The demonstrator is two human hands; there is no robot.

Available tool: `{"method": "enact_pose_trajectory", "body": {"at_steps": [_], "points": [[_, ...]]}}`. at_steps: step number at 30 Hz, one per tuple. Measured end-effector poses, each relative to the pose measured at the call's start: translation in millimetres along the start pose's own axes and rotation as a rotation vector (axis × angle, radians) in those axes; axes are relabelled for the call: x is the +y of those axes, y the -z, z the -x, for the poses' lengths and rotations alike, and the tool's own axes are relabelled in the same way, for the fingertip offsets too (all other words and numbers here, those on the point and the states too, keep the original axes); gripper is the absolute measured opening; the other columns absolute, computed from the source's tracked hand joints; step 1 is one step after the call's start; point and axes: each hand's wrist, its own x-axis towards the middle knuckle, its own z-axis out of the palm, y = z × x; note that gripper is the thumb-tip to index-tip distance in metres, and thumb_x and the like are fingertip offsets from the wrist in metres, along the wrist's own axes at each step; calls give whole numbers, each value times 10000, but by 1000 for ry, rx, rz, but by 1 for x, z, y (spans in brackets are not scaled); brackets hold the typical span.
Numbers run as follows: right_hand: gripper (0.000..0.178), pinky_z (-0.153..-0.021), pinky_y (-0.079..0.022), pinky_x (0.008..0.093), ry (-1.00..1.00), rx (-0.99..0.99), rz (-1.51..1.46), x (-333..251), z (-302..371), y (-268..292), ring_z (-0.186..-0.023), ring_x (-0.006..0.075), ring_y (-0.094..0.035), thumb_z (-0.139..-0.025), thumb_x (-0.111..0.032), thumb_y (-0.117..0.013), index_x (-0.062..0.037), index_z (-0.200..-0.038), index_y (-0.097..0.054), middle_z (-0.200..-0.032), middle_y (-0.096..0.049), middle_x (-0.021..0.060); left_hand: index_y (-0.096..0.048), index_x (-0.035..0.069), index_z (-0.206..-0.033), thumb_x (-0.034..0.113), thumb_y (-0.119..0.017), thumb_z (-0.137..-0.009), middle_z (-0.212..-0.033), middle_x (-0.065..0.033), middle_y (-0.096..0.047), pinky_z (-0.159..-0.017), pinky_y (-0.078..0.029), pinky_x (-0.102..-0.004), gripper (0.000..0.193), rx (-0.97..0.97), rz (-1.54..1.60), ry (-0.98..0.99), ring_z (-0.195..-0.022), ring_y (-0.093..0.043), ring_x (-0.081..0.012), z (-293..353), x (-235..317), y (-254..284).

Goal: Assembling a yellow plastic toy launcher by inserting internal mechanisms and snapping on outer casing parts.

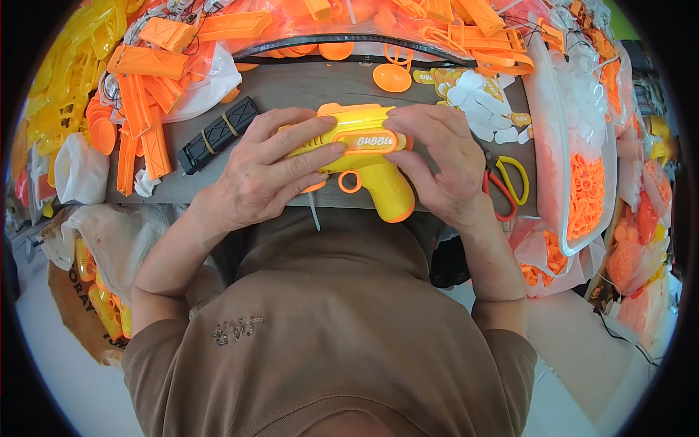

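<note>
Near the table's front edge, a yellow toy gun (391, 191) with orange trim is held between my two hands, its grip pointing down. My left hand (263, 166) wraps over the front end, fingers lying along the body. At the rear, the thumb and fingers of my right hand (443, 162) close on the body beside an orange-edged oval label (373, 142). Below the body shows an orange ring-shaped trigger (350, 191). A thin pale strip (314, 211) hangs under my left fingers. Part of the barrel is hidden by my left hand.
Scissors (525, 178) with red and yellow handles lie right of my right hand, near scattered oval stickers (477, 98). Black strips bundled with a band (218, 135) lie left. Orange parts (149, 62) pile along the back. A tub (611, 182) of orange rings stands right.
</note>
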Motion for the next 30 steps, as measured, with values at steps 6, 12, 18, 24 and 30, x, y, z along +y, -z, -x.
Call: {"method": "enact_pose_trajectory", "body": {"at_steps": [6, 12, 18, 24, 30], "points": [[408, -769, -458, 322, 22, -2, -23, 2, -2, -6, -873, 239, -615, -667, -33, -750, -38, -1046, -600, -963, -658, 73, -619, 101, -1159, 137, -692, -730, -1215, -106, -553, -850, -471, -425, 437, 10, 10, -12, -1047, -530, -344, 1, -2, -2], [428, -761, -457, 321, 28, -21, -25, 4, -4, -8, -876, 238, -619, -669, -44, -752, -43, -1068, -596, -966, -658, 75, -585, 123, -1207, 148, -676, -742, -1259, -102, -515, -834, -466, -440, 474, -58, -58, 2, -1058, -523, -350, -1, 1, 2], [458, -804, -469, 348, 3, -68, -72, 9, 1, -9, -946, 265, -605, -680, -75, -755, -35, -1101, -578, -1013, -648, 95, -565, 132, -1233, 160, -678, -728, -1298, -98, -473, -805, -456, -429, 518, -127, -82, 9, -1060, -509, -333, -3, 3, 4], [397, -946, -410, 341, -178, -120, -293, 12, 8, -10, -1124, 272, -517, -828, -120, -642, -11, -1187, -513, -1223, -541, 152, -565, 119, -1230, 150, -684, -711, -1299, -104, -473, -788, -459, -433, 533, -114, -91, 20, -1038, -513, -344, -2, 4, 2], [277, -982, -364, 309, -538, -61, -749, 11, 14, -25, -1173, 186, -453, -911, -89, -528, 0, -1172, -507, -1299, -456, 149, -584, 117, -1212, 158, -691, -698, -1275, -111, -502, -779, -463, -436, 526, -89, -86, 28, -994, -533, -357, -2, 4, 0]]}}
